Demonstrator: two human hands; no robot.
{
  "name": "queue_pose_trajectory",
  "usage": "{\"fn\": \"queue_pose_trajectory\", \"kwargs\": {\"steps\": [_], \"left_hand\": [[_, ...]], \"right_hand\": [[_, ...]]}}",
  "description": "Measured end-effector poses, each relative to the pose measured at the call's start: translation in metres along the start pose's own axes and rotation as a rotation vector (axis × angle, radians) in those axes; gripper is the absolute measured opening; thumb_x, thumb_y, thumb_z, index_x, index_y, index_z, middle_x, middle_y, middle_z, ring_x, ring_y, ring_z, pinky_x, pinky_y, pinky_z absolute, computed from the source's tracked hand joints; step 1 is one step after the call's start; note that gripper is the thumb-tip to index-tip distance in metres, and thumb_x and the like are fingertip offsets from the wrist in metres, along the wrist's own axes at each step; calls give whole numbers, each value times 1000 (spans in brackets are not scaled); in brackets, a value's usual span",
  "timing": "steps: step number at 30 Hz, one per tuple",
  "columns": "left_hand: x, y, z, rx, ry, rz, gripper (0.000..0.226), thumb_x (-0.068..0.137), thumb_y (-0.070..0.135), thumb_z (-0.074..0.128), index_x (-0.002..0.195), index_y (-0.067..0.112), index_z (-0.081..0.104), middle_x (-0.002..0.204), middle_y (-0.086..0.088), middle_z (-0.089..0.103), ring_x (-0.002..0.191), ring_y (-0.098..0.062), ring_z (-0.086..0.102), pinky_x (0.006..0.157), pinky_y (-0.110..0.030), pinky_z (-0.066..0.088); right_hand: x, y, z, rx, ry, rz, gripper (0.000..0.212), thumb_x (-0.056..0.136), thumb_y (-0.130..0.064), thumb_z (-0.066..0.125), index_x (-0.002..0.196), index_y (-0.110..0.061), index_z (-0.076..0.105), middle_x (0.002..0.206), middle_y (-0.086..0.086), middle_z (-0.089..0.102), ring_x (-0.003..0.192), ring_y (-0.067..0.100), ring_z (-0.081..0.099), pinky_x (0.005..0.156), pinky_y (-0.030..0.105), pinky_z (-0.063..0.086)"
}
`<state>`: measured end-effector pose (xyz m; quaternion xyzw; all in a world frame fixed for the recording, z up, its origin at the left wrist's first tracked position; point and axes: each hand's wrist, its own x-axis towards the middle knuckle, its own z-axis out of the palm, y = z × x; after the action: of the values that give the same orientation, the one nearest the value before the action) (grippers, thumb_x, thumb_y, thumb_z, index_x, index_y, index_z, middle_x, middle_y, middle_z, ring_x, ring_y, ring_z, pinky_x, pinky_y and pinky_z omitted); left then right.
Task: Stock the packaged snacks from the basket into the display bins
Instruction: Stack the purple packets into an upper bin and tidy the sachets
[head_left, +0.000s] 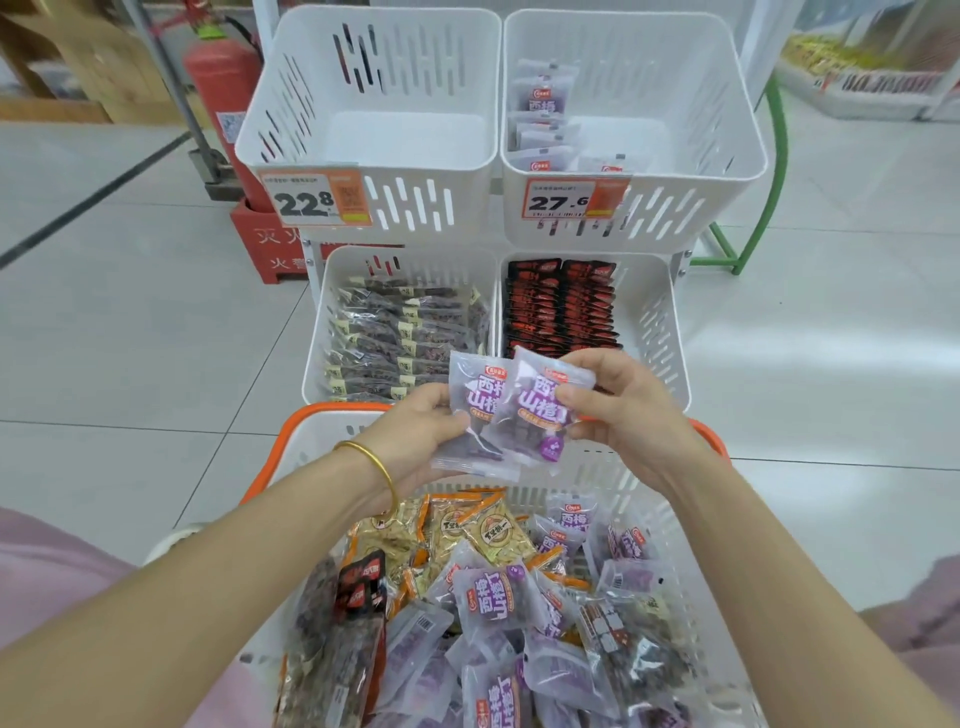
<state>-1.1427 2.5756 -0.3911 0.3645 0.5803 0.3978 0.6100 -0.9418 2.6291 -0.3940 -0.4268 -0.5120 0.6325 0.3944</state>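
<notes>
Two purple snack packets are held up above the basket, overlapping each other. My left hand grips the left packet by its left edge. My right hand pinches the right packet at its right side. Below them the white basket with an orange rim holds several mixed packets: purple ones, yellow ones and dark red ones. The upper right bin, tagged 27.6, holds several of the same purple packets.
The upper left bin, tagged 22.8, shows no packets. The lower left bin is packed with dark brown packets, the lower right bin with red-black ones. A red fire extinguisher stands behind the rack on the left. Tiled floor surrounds it.
</notes>
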Motion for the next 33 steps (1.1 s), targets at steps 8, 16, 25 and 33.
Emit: {"fn": "queue_pose_trajectory", "kwargs": {"steps": [8, 16, 25, 33], "left_hand": [[8, 14, 12, 250, -2, 200, 49, 77, 27, 74, 117, 15, 49, 108, -2, 68, 95, -14, 67, 70, -26, 53], [56, 113, 46, 423, -144, 482, 78, 78, 8, 73, 140, 16, 27, 128, -3, 55, 109, -6, 58, 90, -24, 50], [148, 187, 56, 1195, 430, 890, 68, 86, 49, 51, 140, 11, 35, 147, -12, 28, 137, -26, 24, 111, -30, 16], [175, 165, 50, 1444, 531, 812, 75, 85, 59, 11, 137, 15, 43, 151, -13, 29, 141, -27, 21, 117, -39, -1]], "right_hand": [[10, -20, 16, -249, 21, -121, 28, 81, -10, 71, 98, -30, 60, 97, 0, 67, 73, 16, 63, 58, 31, 52], [57, -137, -35, -444, -302, 28, 33, 83, -9, 68, 115, -14, 61, 95, 4, 71, 81, 18, 69, 66, 31, 59], [158, -218, -89, -571, 396, -467, 35, 77, 1, 67, 109, -12, 63, 85, -2, 60, 73, 15, 58, 58, 16, 47], [234, -164, -86, -952, 71, -121, 33, 89, -7, 53, 121, -10, 57, 123, 7, 56, 115, 24, 53, 92, 30, 42]]}}
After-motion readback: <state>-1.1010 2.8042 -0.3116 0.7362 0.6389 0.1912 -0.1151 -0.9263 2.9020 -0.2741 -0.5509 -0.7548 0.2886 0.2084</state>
